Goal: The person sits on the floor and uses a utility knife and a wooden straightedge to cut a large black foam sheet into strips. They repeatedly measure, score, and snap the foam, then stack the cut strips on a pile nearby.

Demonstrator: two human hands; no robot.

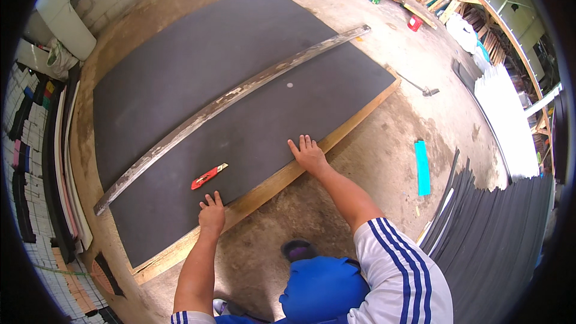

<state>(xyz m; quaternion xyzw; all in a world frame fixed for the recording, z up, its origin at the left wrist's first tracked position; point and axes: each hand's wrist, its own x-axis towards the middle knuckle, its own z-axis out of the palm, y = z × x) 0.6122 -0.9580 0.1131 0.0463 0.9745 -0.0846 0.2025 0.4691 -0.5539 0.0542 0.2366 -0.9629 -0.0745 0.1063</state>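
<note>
A large black sheet [198, 54] lies flat over a low platform with a wooden edge beam [264, 195]. My left hand [212, 214] rests on the sheet's near edge, fingers spread and holding nothing. Just beyond its fingertips lies a red utility knife [209, 176] with its blade out. Farther right, my right hand [308, 155] presses flat on the same edge, its fingers apart. A long, worn straight bar [234, 93] runs across the sheet from near left to far right, touched by neither hand.
A stack of dark strips [492, 240] stands at the right, near a turquoise strip [423, 168] on the concrete floor. White sheets [504, 120] lie farther back. Along the left, rolled or stacked sheets [51, 162] line the side. A red can [414, 23] sits at the far right.
</note>
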